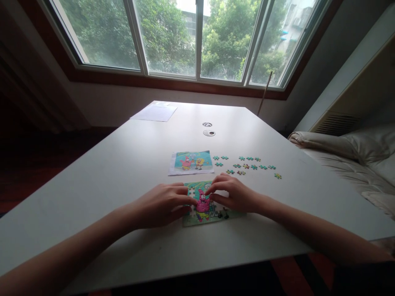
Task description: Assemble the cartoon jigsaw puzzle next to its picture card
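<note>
A partly assembled jigsaw puzzle (203, 216) with a pink starfish character lies near the table's front edge. Gaps show in its left side and lower right. My left hand (163, 203) rests over the puzzle's left edge, fingers stretched out and the index fingertip touching the pink figure. From the right, my right hand (234, 192) reaches over the upper part, its thumb and index tips brought close together at the starfish's side; whatever is between them is too small to make out. Just behind the puzzle lies a printed reference picture (193, 161) of the cartoon characters.
Several loose puzzle pieces (254, 167) are spread right of the picture. Two round discs (209, 133) and a paper sheet (154, 112) lie farther back on the white table (101, 176). A padded seat (336, 160) stands to the right, windows beyond the table.
</note>
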`<state>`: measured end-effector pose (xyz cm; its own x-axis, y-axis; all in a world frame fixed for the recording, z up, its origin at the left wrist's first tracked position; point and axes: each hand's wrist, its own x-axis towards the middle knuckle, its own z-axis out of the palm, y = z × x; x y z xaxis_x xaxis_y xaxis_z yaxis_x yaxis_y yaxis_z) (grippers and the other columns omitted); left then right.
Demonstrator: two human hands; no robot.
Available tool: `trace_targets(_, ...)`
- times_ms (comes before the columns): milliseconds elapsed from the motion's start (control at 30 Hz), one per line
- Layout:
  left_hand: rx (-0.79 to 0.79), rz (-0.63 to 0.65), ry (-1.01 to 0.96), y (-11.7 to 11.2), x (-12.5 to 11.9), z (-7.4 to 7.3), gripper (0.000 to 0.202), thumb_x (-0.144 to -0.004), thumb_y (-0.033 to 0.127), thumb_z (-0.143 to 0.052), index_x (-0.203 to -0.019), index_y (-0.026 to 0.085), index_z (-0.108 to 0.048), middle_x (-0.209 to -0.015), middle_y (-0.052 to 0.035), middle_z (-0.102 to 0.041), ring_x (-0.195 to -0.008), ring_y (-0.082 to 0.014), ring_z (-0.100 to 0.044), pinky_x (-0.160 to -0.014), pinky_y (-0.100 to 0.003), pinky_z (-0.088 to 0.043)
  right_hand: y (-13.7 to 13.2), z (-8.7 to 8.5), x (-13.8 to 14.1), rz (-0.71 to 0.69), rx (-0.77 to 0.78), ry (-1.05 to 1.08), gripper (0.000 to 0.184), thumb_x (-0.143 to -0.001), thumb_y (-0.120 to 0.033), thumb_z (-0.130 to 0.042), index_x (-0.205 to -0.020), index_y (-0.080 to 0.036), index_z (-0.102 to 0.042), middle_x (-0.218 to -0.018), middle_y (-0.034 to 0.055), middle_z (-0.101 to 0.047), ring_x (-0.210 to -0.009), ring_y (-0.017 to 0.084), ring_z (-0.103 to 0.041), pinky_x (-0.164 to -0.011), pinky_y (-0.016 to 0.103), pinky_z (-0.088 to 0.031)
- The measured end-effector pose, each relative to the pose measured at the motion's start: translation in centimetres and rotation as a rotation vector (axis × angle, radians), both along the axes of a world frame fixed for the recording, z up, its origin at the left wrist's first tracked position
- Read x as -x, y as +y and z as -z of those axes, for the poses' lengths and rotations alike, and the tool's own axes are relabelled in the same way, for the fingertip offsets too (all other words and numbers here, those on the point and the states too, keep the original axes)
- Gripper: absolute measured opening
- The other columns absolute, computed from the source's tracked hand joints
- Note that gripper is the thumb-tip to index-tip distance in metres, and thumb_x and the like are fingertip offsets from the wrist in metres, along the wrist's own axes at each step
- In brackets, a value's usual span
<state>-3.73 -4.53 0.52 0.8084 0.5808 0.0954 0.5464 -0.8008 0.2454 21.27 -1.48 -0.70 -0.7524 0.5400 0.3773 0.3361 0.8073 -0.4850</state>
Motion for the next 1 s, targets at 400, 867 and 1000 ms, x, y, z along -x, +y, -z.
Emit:
trace_targets(400,-0.148,-0.009,0.055,0.0,0.1,-0.1,0.025,-0.091,0.027,-0.046,-0.113,0.027,-0.059,-0.09,-0.0051,-0.063,-0.083,-0.0194,-0.057,-0.065,-0.027,-0.047,0.6,-1.5,-1.5,-0.054,0.025,-0.209,0.019,-0.086,-0.025,-0.058,-0.102,-0.019,-0.065,-0.084,0.0043,-0.064,-0.079,0.015,-0.057,-0.075,0.029,-0.045)
trace_targets(867,-0.099,-0.172,0.11,0.6,1.6,-0.7,0.068,-0.072,0.062,-0.061,-0.127,0.022,-0.051,-0.111,-0.0102,-0.063,-0.103,-0.0303,-0.057,-0.076,-0.036,-0.051,0.9,-2.8,-6.5,0.186,0.137,-0.49,0.091,-0.056,-0.056,-0.077,-0.133,-0.021,-0.044,-0.122,0.0125,-0.052,-0.116,0.032,-0.048,-0.093,0.039,-0.042)
trace_targets(1000,-0.105,-0.19,0.134,0.6,1.5,-0.8,0.07,-0.071,0.064,-0.061,-0.125,0.02,-0.053,-0.112,-0.0111,-0.063,-0.105,-0.0321,-0.056,-0.078,-0.039,-0.051,0.8,-2.8,-6.6,0.174,0.197,-0.541,0.088,-0.059,-0.059,-0.073,-0.132,-0.019,-0.045,-0.124,0.0135,-0.05,-0.115,0.031,-0.048,-0.092,0.039,-0.043)
